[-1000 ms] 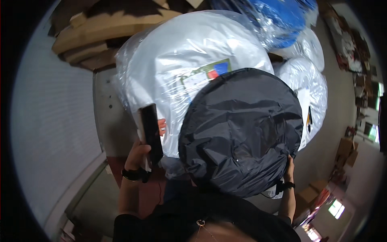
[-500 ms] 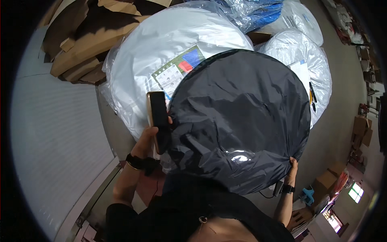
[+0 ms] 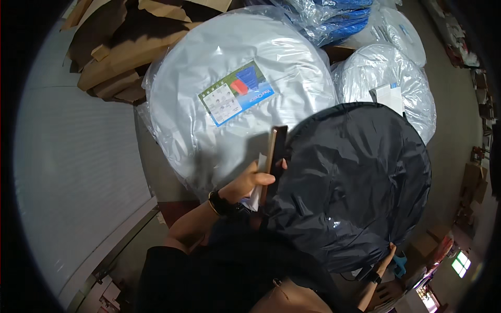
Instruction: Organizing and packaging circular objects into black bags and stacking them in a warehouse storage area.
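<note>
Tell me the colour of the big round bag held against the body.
The round bag is black with a glossy sheen, clearest in the head view.

There is one view, from a fisheye camera on the person's head, looking steeply down and forward. It sits close above a dark round bag (image 3: 355,193) filling the lower right. White wrapped discs (image 3: 235,99) lie farther ahead. Straight edges bend near the dark rim.
</note>
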A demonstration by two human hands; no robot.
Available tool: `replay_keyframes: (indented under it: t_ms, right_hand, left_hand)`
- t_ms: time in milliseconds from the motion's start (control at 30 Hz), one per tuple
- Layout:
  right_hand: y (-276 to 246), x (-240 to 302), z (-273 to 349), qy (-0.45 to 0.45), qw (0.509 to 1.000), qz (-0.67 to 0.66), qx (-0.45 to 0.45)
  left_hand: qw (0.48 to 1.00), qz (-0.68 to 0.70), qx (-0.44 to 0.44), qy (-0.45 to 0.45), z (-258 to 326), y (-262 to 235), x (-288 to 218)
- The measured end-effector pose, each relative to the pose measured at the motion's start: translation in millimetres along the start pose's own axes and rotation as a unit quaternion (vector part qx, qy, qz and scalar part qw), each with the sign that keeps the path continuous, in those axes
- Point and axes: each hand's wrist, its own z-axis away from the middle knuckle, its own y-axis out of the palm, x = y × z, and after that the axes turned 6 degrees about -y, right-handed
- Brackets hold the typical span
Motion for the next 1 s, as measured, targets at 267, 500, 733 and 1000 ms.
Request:
replay_keyframes:
  t_ms: [267, 500, 733, 1000]
  right_hand:
    - [190.1, 86.8, 30.0, -0.095, 0.988, -0.002, 0.123]
    - [384.1, 153.1, 116.7, -0.156, 0.872, -0.022, 0.463]
    - [434.6, 202.6, 96.0, -0.350, 0.756, 0.313, 0.456]
    - [555.5, 225.0, 26.7, -0.484, 0.736, 0.276, 0.385]
  left_hand:
    - [0.955, -0.033, -0.224, 0.189, 82.7, -50.6, -71.9]
    - [0.876, 0.074, -0.403, 0.255, 187.5, -163.7, -40.4]
    - [0.822, 0.068, -0.539, 0.172, 160.7, -191.5, -2.9]
    - [0.849, 0.062, -0.504, 0.146, 158.6, -209.8, -0.2]
